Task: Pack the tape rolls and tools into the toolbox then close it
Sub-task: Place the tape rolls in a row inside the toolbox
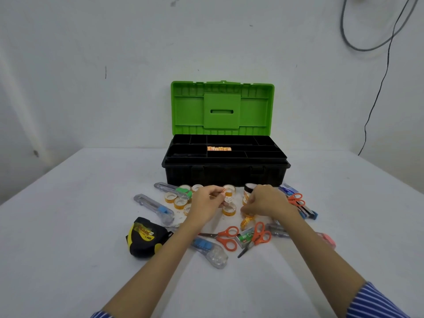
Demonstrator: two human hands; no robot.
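The black toolbox stands open at the table's far middle, its green lid upright. A row of tape rolls lies in one tray compartment. Several small clear tape rolls lie scattered in front of the box. My left hand pinches a small tape roll between its fingertips. My right hand curls down over rolls near the pile's right side; its grip is hidden. Orange scissors, utility knives and a black-and-yellow tape measure lie nearer me.
More orange scissors rest on a green staple box. A blue stapler and a third pair of scissors lie at right, a pink item beyond my right forearm. Cables hang on the wall at right.
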